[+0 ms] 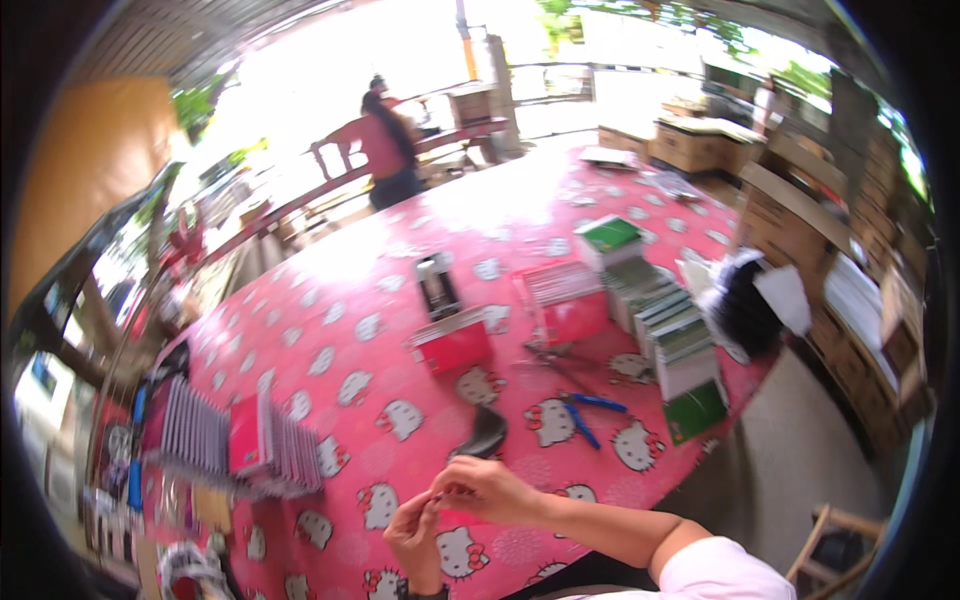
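Pink cartoon-print tablecloth (400, 300) covers the table. At the near edge, left hand (415, 540) and right hand (485, 488) meet, fingertips pinched together on a small item too blurred to identify; scissors (585, 410) lie right.

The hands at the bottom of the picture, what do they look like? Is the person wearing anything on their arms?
Both are bare: no gloves and no rings that I can make out. The right hand joins a bare forearm that ends in a short white sleeve near the shoulder. The left hand has a dark band, perhaps a watch, at the wrist. The picture is blurry, so finer details cannot be told.
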Demonstrator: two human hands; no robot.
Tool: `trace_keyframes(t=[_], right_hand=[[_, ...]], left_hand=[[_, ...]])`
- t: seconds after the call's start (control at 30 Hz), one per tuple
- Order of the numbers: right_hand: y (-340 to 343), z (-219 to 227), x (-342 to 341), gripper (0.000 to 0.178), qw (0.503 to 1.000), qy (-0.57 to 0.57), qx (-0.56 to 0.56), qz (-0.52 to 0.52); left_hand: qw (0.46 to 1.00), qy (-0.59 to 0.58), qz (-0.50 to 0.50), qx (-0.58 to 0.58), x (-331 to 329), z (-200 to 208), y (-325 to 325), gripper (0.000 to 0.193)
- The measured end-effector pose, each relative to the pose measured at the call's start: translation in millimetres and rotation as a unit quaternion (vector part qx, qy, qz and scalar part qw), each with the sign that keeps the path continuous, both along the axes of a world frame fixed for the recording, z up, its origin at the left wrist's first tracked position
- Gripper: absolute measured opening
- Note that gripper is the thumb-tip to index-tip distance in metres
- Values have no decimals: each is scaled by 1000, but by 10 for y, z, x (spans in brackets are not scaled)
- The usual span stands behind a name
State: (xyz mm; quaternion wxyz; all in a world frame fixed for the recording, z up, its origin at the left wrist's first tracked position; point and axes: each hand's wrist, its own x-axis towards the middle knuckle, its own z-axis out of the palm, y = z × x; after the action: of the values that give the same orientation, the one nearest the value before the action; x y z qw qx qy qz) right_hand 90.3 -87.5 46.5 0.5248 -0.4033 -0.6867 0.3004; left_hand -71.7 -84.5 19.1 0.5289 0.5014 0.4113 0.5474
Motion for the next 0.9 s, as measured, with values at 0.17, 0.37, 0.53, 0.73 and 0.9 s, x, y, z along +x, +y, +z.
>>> trace_keyframes(t=[0.17,0.37,0.53,0.73,0.9], right_hand=[[-47,-54,65,23,999,21,-39,15],[-64,-44,-19,27,1000,-7,-18,3],[-82,-3,-80,24,996,-62,53,-47],[-135,93,-126,8,995,-101,0,-20],[-91,50,-129,19,992,-125,-21,6]], left_hand=[[999,7,-6,41,10,-156,38,12],[996,-7,19,84,31,-48,-63,9],[998,35,12,59,-1,71,-127,12],[999,5,5,47,-24,-66,-122,13],[988,97,40,110,-28,25,-99,13]])
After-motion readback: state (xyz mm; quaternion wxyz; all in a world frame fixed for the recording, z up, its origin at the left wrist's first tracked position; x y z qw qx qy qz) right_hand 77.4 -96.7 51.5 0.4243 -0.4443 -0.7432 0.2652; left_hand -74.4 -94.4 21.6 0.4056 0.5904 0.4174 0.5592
